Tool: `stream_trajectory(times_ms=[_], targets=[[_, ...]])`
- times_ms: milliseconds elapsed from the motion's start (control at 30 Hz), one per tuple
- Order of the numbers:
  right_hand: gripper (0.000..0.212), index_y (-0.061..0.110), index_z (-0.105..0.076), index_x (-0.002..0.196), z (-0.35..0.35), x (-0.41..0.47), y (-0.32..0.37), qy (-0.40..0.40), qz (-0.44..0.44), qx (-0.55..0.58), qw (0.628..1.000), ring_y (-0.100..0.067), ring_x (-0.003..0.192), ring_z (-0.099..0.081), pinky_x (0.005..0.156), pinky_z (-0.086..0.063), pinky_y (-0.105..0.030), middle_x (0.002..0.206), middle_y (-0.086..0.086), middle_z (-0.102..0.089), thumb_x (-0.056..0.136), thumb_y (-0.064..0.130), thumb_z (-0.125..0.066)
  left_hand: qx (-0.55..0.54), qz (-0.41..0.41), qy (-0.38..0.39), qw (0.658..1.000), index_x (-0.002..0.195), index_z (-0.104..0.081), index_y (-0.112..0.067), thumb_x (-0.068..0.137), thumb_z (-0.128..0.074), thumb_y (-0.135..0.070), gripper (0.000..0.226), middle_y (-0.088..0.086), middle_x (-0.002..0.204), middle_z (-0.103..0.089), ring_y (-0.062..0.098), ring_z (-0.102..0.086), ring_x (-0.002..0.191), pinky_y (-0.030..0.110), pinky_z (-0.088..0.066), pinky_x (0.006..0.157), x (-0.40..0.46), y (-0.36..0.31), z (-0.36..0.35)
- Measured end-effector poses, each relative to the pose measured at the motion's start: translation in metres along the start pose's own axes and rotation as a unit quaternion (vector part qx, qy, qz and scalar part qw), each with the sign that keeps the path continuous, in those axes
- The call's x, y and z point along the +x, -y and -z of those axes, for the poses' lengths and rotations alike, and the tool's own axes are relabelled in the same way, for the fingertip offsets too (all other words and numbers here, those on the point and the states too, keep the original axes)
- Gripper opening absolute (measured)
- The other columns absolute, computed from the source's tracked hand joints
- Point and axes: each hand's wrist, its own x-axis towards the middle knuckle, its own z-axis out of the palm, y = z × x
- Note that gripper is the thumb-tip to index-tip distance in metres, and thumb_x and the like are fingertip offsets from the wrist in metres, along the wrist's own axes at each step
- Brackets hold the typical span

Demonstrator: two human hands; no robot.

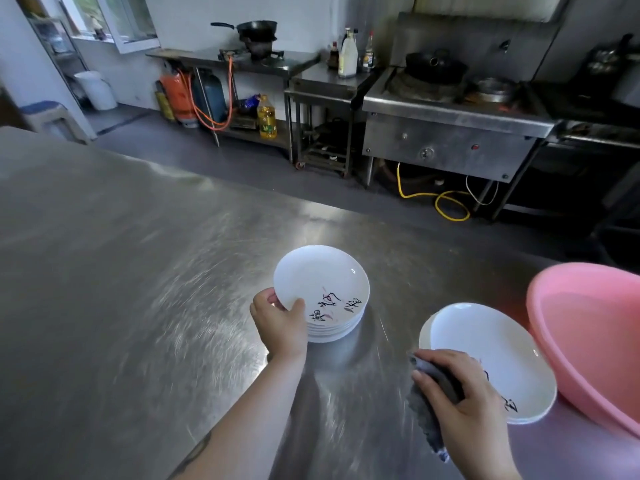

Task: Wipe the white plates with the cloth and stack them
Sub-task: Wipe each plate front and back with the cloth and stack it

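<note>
Nearest, at lower right of the frame, the right hand [460,407] clutches a bunched grey cloth [427,415], soft and nubbly, at the near rim of a smooth glazed white plate [491,355] lying beside a matte pink basin [588,327]. Towards the centre, the left hand [282,323] pinches the rim of the top plate [320,282], tilted over the stack [334,329] on the brushed steel table [121,271]. Lowering it level and centred should keep these slick, shallow round plates from sliding.

Dim, window-lit; steel glare, wide-angle warp
</note>
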Motion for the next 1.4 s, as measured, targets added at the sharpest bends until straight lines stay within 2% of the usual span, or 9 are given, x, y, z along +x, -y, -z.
stream_trajectory(times_ms=[167, 367, 467, 600, 833, 967, 1133, 1300, 1400], targets=[[0.043, 0.031, -0.069, 0.092, 0.008, 0.0, 0.001, 0.0, 0.001, -0.021, 1.0, 0.003, 0.097, -0.056, 0.086, -0.036, -0.004, 0.091, 0.019, -0.066, 0.069, -0.004, -0.08, -0.086, 0.039, -0.013, 0.995, 0.103, -0.053, -0.018, 0.077, -0.069, 0.004, 0.038, -0.005, 0.091, -0.065, 0.019, -0.067, 0.086, 0.005, -0.042, 0.059, -0.007, -0.006, 0.001], [0.039, 0.038, -0.067, 0.093, 0.031, -0.014, 0.001, -0.011, -0.014, 0.017, 1.0, -0.004, 0.097, -0.059, 0.088, -0.043, -0.019, 0.1, 0.025, -0.062, 0.076, 0.004, -0.078, -0.171, 0.093, -0.016, 0.981, 0.103, -0.056, -0.021, 0.075, -0.065, 0.01, 0.043, 0.009, 0.105, -0.069, 0.029, -0.068, 0.096, 0.046, -0.06, 0.074, -0.037, -0.023, 0.019], [0.036, 0.034, -0.069, 0.092, 0.055, -0.027, -0.004, -0.035, -0.015, 0.015, 0.999, -0.004, 0.1, -0.059, 0.087, -0.039, -0.01, 0.1, 0.021, -0.064, 0.075, 0.003, -0.078, -0.199, 0.07, 0.02, 0.977, 0.098, -0.058, -0.024, 0.074, -0.067, 0.012, 0.044, 0.007, 0.103, -0.068, 0.02, -0.066, 0.083, 0.037, -0.058, 0.061, -0.078, -0.028, 0.04], [0.041, 0.039, -0.065, 0.093, 0.099, -0.055, -0.014, -0.064, -0.025, 0.024, 0.997, -0.009, 0.101, -0.061, 0.089, -0.044, -0.018, 0.1, 0.02, -0.064, 0.077, 0.004, -0.077, -0.209, 0.084, 0.112, 0.968, 0.091, -0.059, -0.028, 0.076, -0.068, 0.012, 0.044, -0.001, 0.094, -0.07, 0.014, -0.067, 0.077, 0.03, -0.054, 0.048, -0.151, -0.024, 0.062], [0.03, 0.026, -0.07, 0.096, 0.18, -0.13, -0.057, -0.098, -0.078, -0.012, 0.992, -0.011, 0.097, -0.061, 0.087, -0.047, -0.026, 0.097, 0.017, -0.065, 0.078, 0.003, -0.075, -0.138, 0.168, 0.266, 0.939, 0.098, -0.063, -0.016, 0.075, -0.064, 0.018, 0.041, 0.006, 0.091, -0.072, 0.03, -0.066, 0.085, 0.036, -0.051, 0.064, -0.281, 0.027, 0.061], [0.032, 0.032, -0.068, 0.093, 0.208, -0.172, -0.081, -0.088, -0.134, -0.01, 0.987, -0.006, 0.097, -0.059, 0.086, -0.044, -0.021, 0.094, 0.018, -0.063, 0.079, 0.005, -0.075, -0.082, 0.193, 0.303, 0.929, 0.106, -0.063, -0.012, 0.075, -0.064, 0.017, 0.042, 0.014, 0.102, -0.071, 0.035, -0.066, 0.091, 0.031, -0.049, 0.047, -0.333, 0.058, 0.056], [0.033, 0.038, -0.064, 0.09, 0.22, -0.2, -0.096, -0.069, -0.172, -0.02, 0.983, -0.003, 0.096, -0.057, 0.081, -0.039, -0.008, 0.091, 0.019, -0.063, 0.08, 0.008, -0.075, -0.035, 0.187, 0.302, 0.934, 0.109, -0.059, -0.007, 0.075, -0.065, 0.02, 0.044, 0.017, 0.101, -0.071, 0.037, -0.066, 0.096, 0.042, -0.053, 0.076, -0.368, 0.082, 0.053], [0.027, 0.033, -0.065, 0.095, 0.209, -0.205, -0.102, -0.023, -0.18, -0.021, 0.983, -0.017, 0.095, -0.059, 0.074, -0.043, -0.01, 0.095, 0.017, -0.061, 0.083, 0.009, -0.07, 0.119, 0.071, 0.341, 0.93, 0.101, -0.058, -0.017, 0.082, -0.074, -0.007, 0.027, 0.003, 0.096, -0.072, 0.02, -0.068, 0.087, 0.035, -0.055, 0.074, -0.37, 0.086, 0.056], [0.027, 0.028, -0.066, 0.103, 0.195, -0.208, -0.109, 0.097, -0.139, -0.074, 0.983, -0.018, 0.097, -0.053, 0.076, -0.043, -0.016, 0.099, 0.01, -0.061, 0.085, 0.008, -0.065, 0.219, -0.028, 0.35, 0.91, 0.088, -0.062, -0.026, 0.084, -0.075, -0.026, 0.013, -0.011, 0.084, -0.068, 0.016, -0.066, 0.08, 0.037, -0.056, 0.073, -0.358, 0.081, 0.056]])
